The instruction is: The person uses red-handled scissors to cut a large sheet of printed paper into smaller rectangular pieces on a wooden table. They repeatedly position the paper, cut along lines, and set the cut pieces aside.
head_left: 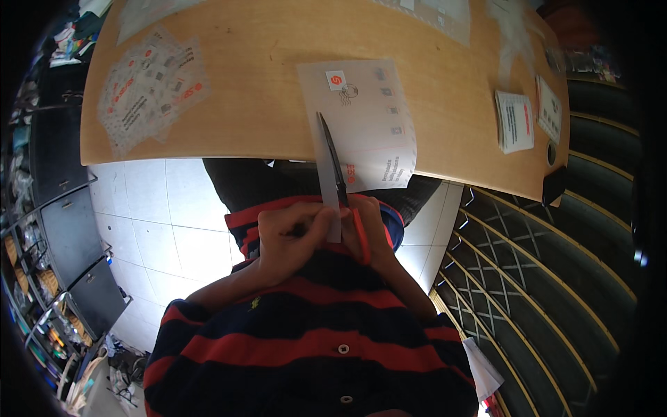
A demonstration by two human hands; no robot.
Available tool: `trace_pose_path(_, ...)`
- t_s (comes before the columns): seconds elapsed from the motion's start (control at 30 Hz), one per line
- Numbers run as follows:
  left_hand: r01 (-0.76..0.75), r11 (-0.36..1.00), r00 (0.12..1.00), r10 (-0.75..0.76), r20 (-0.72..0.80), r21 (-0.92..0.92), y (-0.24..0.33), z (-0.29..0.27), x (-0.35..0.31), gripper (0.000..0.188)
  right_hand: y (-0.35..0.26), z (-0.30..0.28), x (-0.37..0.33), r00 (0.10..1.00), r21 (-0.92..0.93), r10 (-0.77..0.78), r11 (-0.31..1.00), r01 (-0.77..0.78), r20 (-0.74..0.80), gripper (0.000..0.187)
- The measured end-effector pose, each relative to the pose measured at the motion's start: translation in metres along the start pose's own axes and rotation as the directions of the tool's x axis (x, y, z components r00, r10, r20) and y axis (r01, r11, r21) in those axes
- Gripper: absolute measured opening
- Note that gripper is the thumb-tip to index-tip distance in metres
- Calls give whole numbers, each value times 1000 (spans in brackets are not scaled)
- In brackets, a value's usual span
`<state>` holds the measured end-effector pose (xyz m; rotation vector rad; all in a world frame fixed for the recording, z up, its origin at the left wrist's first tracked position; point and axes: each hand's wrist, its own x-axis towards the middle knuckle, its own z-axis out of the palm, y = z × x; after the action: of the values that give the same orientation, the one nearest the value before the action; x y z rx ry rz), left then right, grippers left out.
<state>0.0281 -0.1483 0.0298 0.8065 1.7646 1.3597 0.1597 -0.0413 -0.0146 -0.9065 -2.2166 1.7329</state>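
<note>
A whitish printed sheet (365, 125) lies partly on the table and hangs over its near edge towards my lap. In my right hand (367, 221) are scissors (332, 154) with dark blades and red-orange handles, the blades pointing away from me along the sheet's left side. The blades look slightly parted, and a narrow strip (329, 191) runs down along their left. My left hand (292, 233) is closed, pinching the strip's lower end between thumb and fingers, close beside my right hand.
The wooden table (243, 90) curves across the top. Several printed translucent sheets (149, 90) are piled at its left. Stacked cards (514, 121) stand near its right end, by a round hole. A dark cabinet (76, 215) is on the left, and a folding metal gate (528, 278) on the right.
</note>
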Motion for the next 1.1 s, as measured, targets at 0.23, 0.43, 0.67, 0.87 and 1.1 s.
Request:
trace_pose_path(0.23, 30, 975, 996, -11, -88, 222, -6, -22, 43, 18, -6, -7, 4, 993, -20, 109, 994, -108, 46, 18)
trace_pose_path(0.43, 160, 979, 987, -158, -27, 127, 23, -35, 95, 21, -4, -8, 4, 997, -93, 68, 994, -65, 31, 19)
trace_pose_path(0.67, 207, 977, 978, -208, 25, 42, 20, -30, 96, 20, 6, 5, -1, 999, -6, -11, 1000, 11, -31, 15)
trace_pose_path(0.87, 108, 994, 994, -108, 11, 26, 14, -32, 94, 19, 0, 5, 3, 999, 9, 26, 1000, -26, -33, 11)
trace_pose_path(1.1, 28, 985, 997, -40, 65, 172, 14, -34, 95, 16, -18, -1, 6, 994, 101, 85, 992, -78, -73, 10)
